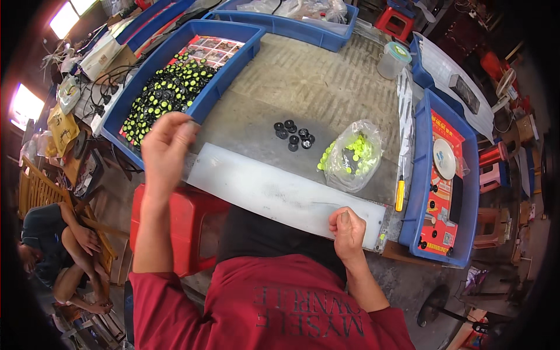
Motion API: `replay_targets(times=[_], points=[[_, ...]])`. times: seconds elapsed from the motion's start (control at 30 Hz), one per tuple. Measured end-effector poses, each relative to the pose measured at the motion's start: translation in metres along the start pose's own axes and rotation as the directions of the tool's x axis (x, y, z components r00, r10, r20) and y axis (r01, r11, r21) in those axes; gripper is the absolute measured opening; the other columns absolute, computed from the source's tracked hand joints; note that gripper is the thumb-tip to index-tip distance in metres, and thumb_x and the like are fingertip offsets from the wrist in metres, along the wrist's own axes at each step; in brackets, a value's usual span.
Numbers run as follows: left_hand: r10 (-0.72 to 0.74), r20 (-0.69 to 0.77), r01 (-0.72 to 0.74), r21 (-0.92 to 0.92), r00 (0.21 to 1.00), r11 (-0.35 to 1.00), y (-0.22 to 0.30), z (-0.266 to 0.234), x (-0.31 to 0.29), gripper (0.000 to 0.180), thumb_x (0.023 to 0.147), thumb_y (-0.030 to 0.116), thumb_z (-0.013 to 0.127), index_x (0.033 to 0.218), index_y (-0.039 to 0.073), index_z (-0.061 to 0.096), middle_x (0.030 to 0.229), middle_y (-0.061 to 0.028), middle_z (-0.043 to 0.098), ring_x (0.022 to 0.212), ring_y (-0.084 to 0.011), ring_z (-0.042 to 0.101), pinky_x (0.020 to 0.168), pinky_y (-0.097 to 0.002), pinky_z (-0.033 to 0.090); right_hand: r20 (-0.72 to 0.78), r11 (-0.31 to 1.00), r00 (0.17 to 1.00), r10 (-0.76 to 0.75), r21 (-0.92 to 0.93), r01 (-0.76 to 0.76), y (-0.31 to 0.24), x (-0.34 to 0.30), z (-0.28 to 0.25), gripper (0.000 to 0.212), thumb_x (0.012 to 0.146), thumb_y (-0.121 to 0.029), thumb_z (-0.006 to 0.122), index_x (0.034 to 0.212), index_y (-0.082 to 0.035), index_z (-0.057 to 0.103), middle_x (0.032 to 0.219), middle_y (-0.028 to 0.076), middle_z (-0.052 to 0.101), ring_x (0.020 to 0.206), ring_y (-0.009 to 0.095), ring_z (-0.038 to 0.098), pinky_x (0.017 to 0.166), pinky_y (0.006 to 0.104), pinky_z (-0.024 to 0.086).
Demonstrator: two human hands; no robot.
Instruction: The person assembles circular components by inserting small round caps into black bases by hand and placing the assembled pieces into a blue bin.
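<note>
My left hand (167, 146) hovers at the near right corner of a blue tray (233, 65). Its fingers are pinched together, and what they hold, if anything, is too small to name. The tray carries a heap of small round black pieces with yellow-green centres (169, 87). My right hand (348, 233) is closed over the right part of a white board (256, 181) along the table's near edge; its contents are hidden. Beyond the board lie several round black pieces (293, 135). To their right, a clear plastic bag (350, 175) holds small yellow-green pieces, some spilling out at its left.
A yellow-handled screwdriver (400, 195) lies on the table's right side. Farther back is a clear tub with a green lid (392, 61). Another blue tray (415, 216) with a white dish (444, 158) stands right. A person (58, 251) sits at the left.
</note>
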State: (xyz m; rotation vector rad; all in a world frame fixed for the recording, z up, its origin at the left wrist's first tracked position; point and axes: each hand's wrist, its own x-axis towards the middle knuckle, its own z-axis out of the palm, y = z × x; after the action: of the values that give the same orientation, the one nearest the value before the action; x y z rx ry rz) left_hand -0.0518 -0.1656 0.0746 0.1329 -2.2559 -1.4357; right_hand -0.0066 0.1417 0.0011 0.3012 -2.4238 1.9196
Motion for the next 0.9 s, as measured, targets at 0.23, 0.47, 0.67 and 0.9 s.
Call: replay_targets(times=[0.23, 0.47, 0.67, 0.9], points=[[0.198, -0.184, -0.062, 0.563, 0.963, 0.824, -0.021, -0.061, 0.058, 0.019, 0.077, 0.01, 0.055, 0.093, 0.0, 0.054, 0.081, -0.0103, 0.059, 0.072, -0.0164, 0.056, 0.067, -0.0264, 0.043, 0.026, 0.996, 0.996, -0.085, -0.026, 0.086, -0.003, 0.001, 0.005, 0.037, 0.086, -0.026, 0.042, 0.061, 0.0, 0.047, 0.05, 0.006, 0.045, 0.044, 0.015, 0.043, 0.043, 0.0261, 0.034], [0.47, 0.134, -0.457, 0.566, 0.872, 0.686, -0.005, 0.008, 0.038, 0.029, 0.07, 0.003, 0.057, 0.099, 0.004, 0.053, 0.097, -0.0132, 0.054, 0.092, -0.0259, 0.051, 0.078, -0.0319, 0.041, 0.023, 0.994, 0.996, -0.089, -0.058, 0.091, 0.0, 0.002, 0.006, 0.033, 0.085, -0.022, 0.043, 0.062, 0.001, 0.047, 0.05, 0.008, 0.044, 0.044, 0.018, 0.042, 0.043, 0.0278, 0.034], [0.369, 0.464, -0.554, 0.368, 0.805, 0.747, -0.022, 0.088, 0.012, 0.026, 0.068, 0.006, 0.06, 0.093, 0.003, 0.054, 0.092, -0.0111, 0.05, 0.089, -0.0284, 0.047, 0.076, -0.035, 0.04, 0.025, 0.99, 0.994, -0.11, -0.085, 0.112, 0.001, 0.001, 0.005, 0.031, 0.084, -0.021, 0.045, 0.062, 0.001, 0.046, 0.05, 0.009, 0.044, 0.043, 0.019, 0.042, 0.043, 0.0286, 0.034], [0.267, 0.508, -0.502, 0.408, 0.819, 0.762, -0.032, 0.117, 0.012, 0.023, 0.067, 0.009, 0.061, 0.089, 0.004, 0.054, 0.084, -0.0098, 0.048, 0.084, -0.0268, 0.047, 0.071, -0.0356, 0.04, 0.026, 0.993, 0.995, -0.097, -0.067, 0.099, -0.002, 0.002, 0.005, 0.031, 0.084, -0.021, 0.046, 0.062, 0.001, 0.046, 0.05, 0.009, 0.044, 0.043, 0.02, 0.042, 0.043, 0.0286, 0.033]])
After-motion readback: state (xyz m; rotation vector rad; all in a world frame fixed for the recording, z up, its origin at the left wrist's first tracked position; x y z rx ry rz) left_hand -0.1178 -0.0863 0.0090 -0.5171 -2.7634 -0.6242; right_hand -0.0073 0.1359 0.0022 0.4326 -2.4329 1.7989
